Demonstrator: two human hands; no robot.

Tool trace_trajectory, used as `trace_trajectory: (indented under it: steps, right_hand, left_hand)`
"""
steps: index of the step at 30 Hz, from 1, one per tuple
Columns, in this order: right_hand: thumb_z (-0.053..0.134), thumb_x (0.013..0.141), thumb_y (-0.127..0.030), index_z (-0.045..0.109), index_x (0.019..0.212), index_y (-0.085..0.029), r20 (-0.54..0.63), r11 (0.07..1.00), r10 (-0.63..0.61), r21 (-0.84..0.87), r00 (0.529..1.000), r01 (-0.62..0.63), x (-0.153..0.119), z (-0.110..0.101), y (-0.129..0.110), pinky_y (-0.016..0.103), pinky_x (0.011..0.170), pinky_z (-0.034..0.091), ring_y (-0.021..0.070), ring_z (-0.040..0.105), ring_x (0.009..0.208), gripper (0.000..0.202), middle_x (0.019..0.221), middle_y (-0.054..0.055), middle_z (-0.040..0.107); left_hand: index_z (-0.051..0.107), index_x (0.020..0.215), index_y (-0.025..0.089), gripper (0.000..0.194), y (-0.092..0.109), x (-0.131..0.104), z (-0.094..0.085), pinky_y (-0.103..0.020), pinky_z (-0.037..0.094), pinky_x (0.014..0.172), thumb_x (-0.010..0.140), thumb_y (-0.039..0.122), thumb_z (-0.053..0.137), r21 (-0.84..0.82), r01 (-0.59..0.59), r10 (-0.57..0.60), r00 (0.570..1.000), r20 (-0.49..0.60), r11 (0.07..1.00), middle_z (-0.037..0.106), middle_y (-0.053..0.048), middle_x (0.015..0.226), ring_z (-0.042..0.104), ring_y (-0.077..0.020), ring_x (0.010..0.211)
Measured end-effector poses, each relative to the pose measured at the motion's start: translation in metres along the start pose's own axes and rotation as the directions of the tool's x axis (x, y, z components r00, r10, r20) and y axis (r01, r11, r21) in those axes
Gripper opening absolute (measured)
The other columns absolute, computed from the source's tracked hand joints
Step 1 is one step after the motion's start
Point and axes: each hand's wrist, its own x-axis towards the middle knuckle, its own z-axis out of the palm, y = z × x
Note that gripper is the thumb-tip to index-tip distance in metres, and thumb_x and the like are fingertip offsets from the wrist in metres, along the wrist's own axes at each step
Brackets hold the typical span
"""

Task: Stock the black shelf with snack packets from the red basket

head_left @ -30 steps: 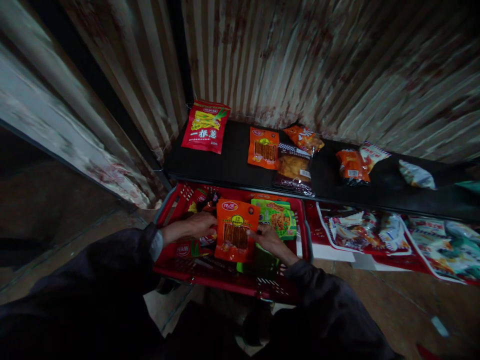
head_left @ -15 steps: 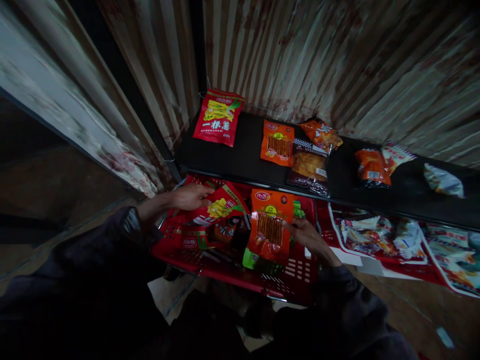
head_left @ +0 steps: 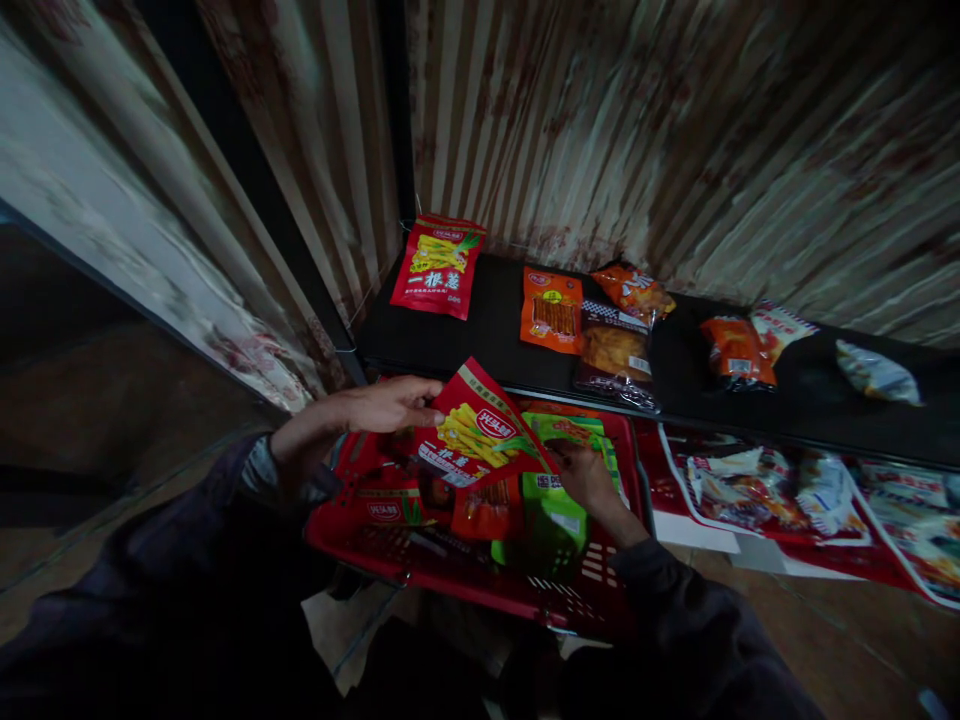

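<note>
A red snack bag point(head_left: 480, 430) with yellow sticks printed on it is held tilted above the red shopping basket point(head_left: 450, 575). My left hand point(head_left: 390, 405) pinches its upper left edge between thumb and fingers. At the bag's right corner my right hand point(head_left: 589, 475) is closed on it, though the fingertips are dark and partly hidden. Under the bag, inside the basket, lie an orange snack packet point(head_left: 487, 508), green packets point(head_left: 555, 515) and another red snack bag point(head_left: 386, 507).
Behind the basket runs a black shelf point(head_left: 487, 345) bearing a red bag point(head_left: 439, 268), an orange packet point(head_left: 551, 310), a brown packet point(head_left: 616, 350) and several other snacks. White-rimmed baskets point(head_left: 757, 480) of packets stand below it at right. Striped curtain point(head_left: 600, 130) hangs behind.
My right hand has let go of the orange packet, which now lies in the basket, and has moved to the red bag. My left hand has lifted the red bag up and rightward.
</note>
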Motion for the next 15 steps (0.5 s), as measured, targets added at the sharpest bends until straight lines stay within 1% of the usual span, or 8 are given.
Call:
trace_trajectory:
  steps: [1, 3, 4, 5, 7, 9, 13, 15]
  right_hand:
    - [0.053, 0.082, -0.032, 0.072, 0.095, -0.021, -0.004, 0.999, -0.001, 0.04, 1.0, 0.001, 0.001, -0.002, -0.001, 0.036, 0.072, 0.052, 0.025, 0.07, 0.077, 0.025, 0.086, 0.009, 0.075]
    - [0.057, 0.083, -0.036, 0.071, 0.1, -0.022, 0.09, 0.966, -0.035, 0.258, 0.995, 0.011, 0.0, -0.005, -0.005, 0.037, 0.076, 0.054, 0.0239, 0.07, 0.08, 0.027, 0.093, 0.008, 0.075]
    - [0.06, 0.082, -0.039, 0.07, 0.105, -0.022, 0.148, 0.92, -0.095, 0.39, 0.984, 0.03, -0.002, -0.005, -0.009, 0.038, 0.08, 0.054, 0.0231, 0.069, 0.085, 0.03, 0.098, 0.007, 0.075]
    - [0.064, 0.081, -0.041, 0.068, 0.111, -0.023, 0.194, 0.854, -0.168, 0.518, 0.967, 0.045, -0.003, -0.005, -0.013, 0.038, 0.085, 0.054, 0.0226, 0.068, 0.093, 0.035, 0.106, 0.006, 0.074]
    - [0.072, 0.077, -0.042, 0.062, 0.122, -0.025, 0.236, 0.704, -0.287, 0.709, 0.928, 0.038, -0.008, -0.005, -0.023, 0.039, 0.097, 0.05, 0.0222, 0.063, 0.11, 0.049, 0.122, 0.005, 0.068]
    - [0.077, 0.075, -0.042, 0.06, 0.126, -0.026, 0.258, 0.595, -0.331, 0.804, 0.908, -0.012, -0.013, -0.005, -0.03, 0.041, 0.104, 0.046, 0.0221, 0.06, 0.116, 0.057, 0.128, 0.005, 0.065]
    - [0.079, 0.073, -0.043, 0.069, 0.111, -0.022, 0.346, 0.489, -0.318, 0.858, 0.883, -0.16, -0.023, -0.004, -0.037, 0.046, 0.105, 0.045, 0.0234, 0.066, 0.107, 0.045, 0.113, 0.006, 0.073]
    - [0.08, 0.071, -0.044, 0.072, 0.104, -0.022, 0.377, 0.398, -0.281, 0.883, 0.882, -0.25, -0.029, -0.002, -0.038, 0.047, 0.102, 0.047, 0.0243, 0.068, 0.103, 0.04, 0.107, 0.007, 0.075]
  left_hand:
    - [0.07, 0.09, 0.017, 0.02, 0.0, 0.001, 0.001, -0.03, 0.051, 0.078, 0.072, 0.022, 0.074, -0.028, -0.016, 0.016, 1.0, 0.0, 0.999, 0.075, -0.005, 0.09, 0.068, -0.0198, 0.083]
    - [0.07, 0.093, 0.016, 0.023, 0.0, 0.004, 0.005, -0.032, 0.051, 0.081, 0.073, 0.024, 0.075, -0.084, -0.049, 0.048, 0.999, -0.009, 0.995, 0.075, -0.006, 0.093, 0.068, -0.021, 0.087]
    - [0.07, 0.096, 0.016, 0.025, 0.001, 0.006, 0.007, -0.033, 0.051, 0.083, 0.073, 0.025, 0.075, -0.119, -0.064, 0.063, 0.998, -0.013, 0.991, 0.075, -0.006, 0.096, 0.068, -0.0217, 0.09]
    - [0.07, 0.1, 0.016, 0.029, 0.001, 0.007, 0.01, -0.034, 0.051, 0.085, 0.074, 0.025, 0.075, -0.162, -0.077, 0.075, 0.997, -0.017, 0.984, 0.075, -0.007, 0.098, 0.068, -0.0222, 0.092]
    - [0.068, 0.104, 0.015, 0.034, 0.003, 0.011, 0.015, -0.036, 0.051, 0.087, 0.074, 0.026, 0.076, -0.254, -0.099, 0.094, 0.995, -0.029, 0.962, 0.074, -0.008, 0.1, 0.068, -0.0223, 0.093]
    - [0.068, 0.104, 0.014, 0.035, 0.005, 0.014, 0.02, -0.037, 0.051, 0.088, 0.072, 0.026, 0.078, -0.329, -0.129, 0.11, 0.991, -0.076, 0.936, 0.075, -0.008, 0.099, 0.069, -0.0216, 0.091]
    - [0.069, 0.095, 0.014, 0.031, 0.008, 0.018, 0.03, -0.038, 0.051, 0.09, 0.067, 0.023, 0.079, -0.399, -0.178, 0.096, 0.972, -0.216, 0.899, 0.075, -0.007, 0.094, 0.07, -0.022, 0.09]
    - [0.067, 0.091, 0.014, 0.028, 0.009, 0.02, 0.034, -0.039, 0.052, 0.089, 0.067, 0.022, 0.079, -0.429, -0.196, 0.082, 0.96, -0.268, 0.882, 0.075, -0.006, 0.092, 0.07, -0.0227, 0.09]
